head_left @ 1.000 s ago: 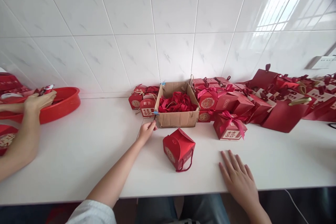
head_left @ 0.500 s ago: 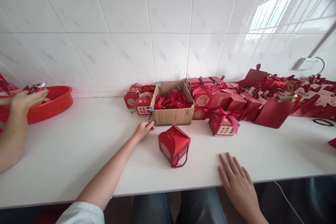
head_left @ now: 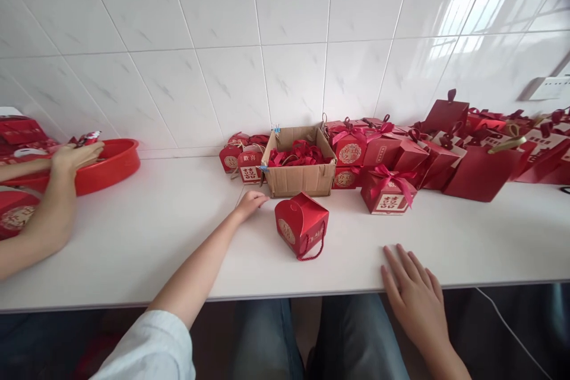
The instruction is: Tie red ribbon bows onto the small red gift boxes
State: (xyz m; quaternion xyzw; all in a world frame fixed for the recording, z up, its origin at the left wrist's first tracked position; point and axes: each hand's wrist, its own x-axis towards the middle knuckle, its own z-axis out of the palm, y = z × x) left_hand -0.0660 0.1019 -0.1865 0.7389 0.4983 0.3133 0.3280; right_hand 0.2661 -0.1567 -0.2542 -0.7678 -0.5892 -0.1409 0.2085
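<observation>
Since a second ago the left hand [head_left: 249,203] has drawn back from the carton's [head_left: 303,179] near left corner, which its fingers then touched, and the right hand [head_left: 416,294] has slipped back until its heel hangs over the bench's [head_left: 155,219] front edge. At the far left, a co-worker's hand [head_left: 75,156] rests on the rim of a red tray [head_left: 118,160] near the bench's rear left, with small wrapped pieces pinched in it. That spot looks like a separate work place, well apart from the rest. The left hand now lies on the bench just short of the carton, loosely curled and empty. The carton stands open against the wall [head_left: 289,41] at the rear edge, full of red ribbons [head_left: 299,154], probably so that either hand can reach in. Just in front of it, toward the front edge and between the two hands, stands the red box [head_left: 301,224]. It is upright, turned corner-on, its flap folded shut and its cord handle hanging loose. It carries no bow, which may be why it sits apart from the bowed boxes [head_left: 387,193] crowded along the rear edge to the right. The right hand lies flat, palm down, fingers spread, gripping nothing, near the box but not touching it.
</observation>
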